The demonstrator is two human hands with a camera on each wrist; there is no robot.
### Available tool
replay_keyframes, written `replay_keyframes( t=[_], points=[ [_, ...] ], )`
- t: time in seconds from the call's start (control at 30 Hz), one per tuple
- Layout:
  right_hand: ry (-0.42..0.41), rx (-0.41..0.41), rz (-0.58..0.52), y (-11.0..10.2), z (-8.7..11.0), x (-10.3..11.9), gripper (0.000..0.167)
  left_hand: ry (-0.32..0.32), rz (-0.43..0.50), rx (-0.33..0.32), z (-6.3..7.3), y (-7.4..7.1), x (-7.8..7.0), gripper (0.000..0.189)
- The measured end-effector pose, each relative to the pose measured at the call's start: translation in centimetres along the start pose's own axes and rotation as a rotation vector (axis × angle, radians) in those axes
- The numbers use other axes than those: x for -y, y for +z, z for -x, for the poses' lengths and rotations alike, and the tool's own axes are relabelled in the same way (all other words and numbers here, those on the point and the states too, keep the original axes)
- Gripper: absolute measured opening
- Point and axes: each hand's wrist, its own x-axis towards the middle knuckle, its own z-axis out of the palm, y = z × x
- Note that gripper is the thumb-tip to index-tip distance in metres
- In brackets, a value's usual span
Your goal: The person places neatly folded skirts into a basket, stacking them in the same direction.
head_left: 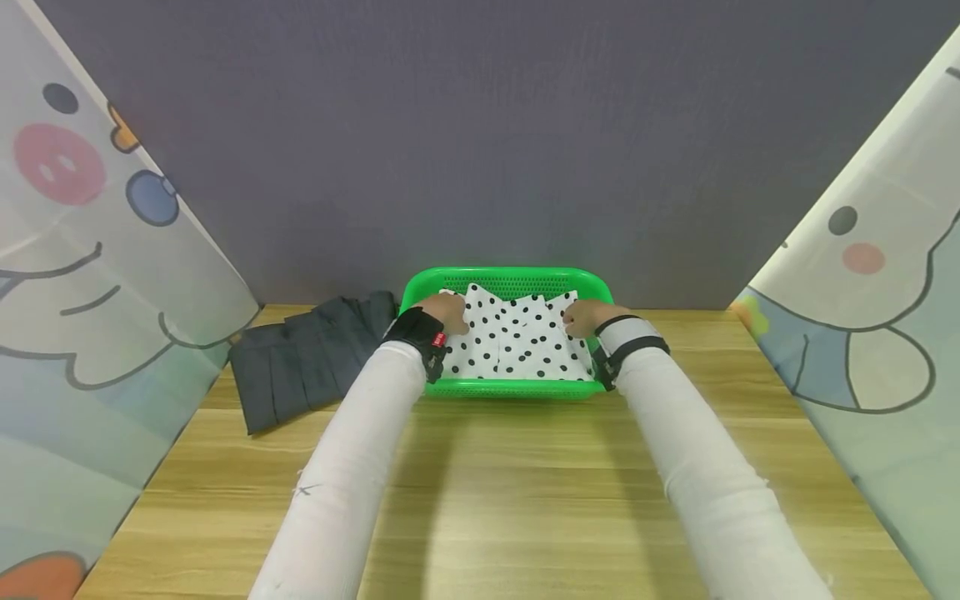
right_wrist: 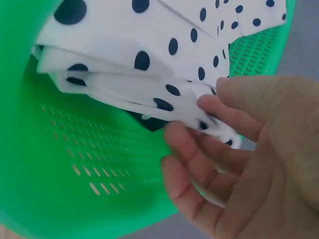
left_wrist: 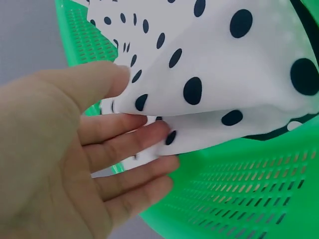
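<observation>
A folded white cloth with black polka dots lies inside a green plastic basket. At the cloth's left side, my left hand pinches the edge, with the thumb on top and the index finger beneath in the left wrist view; the other fingers are spread below. My right hand holds the opposite edge between thumb and curled fingers. In both wrist views, a bit of black dotted fabric shows under the white layers.
A dark grey folded garment lies on the wooden table, left of the basket. Behind the basket rises a grey wall. Printed cartoon panels stand at both sides.
</observation>
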Motion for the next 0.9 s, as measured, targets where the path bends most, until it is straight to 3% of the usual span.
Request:
replay_keyframes(
  t=[0.13,0.3,0.63,0.9],
  points=[
    [0.047,0.050,-0.047,0.2,0.0,-0.6,0.044,-0.033,0.004,0.036,0.2,0.1,0.1,0.041],
    [0.085,0.039,-0.070,0.4,0.0,-0.9,0.052,-0.050,0.003,0.065,0.1,0.3,0.3,0.040],
    [0.058,0.093,-0.149,1.0,0.2,-1.2,0.054,-0.078,0.007,0.095,0.4,0.6,0.4,0.038],
    [-0.053,-0.026,-0.100,0.4,1.6,-0.6,0.051,0.035,-0.075,0.083,1.3,0.0,0.8,0.043]
  ],
)
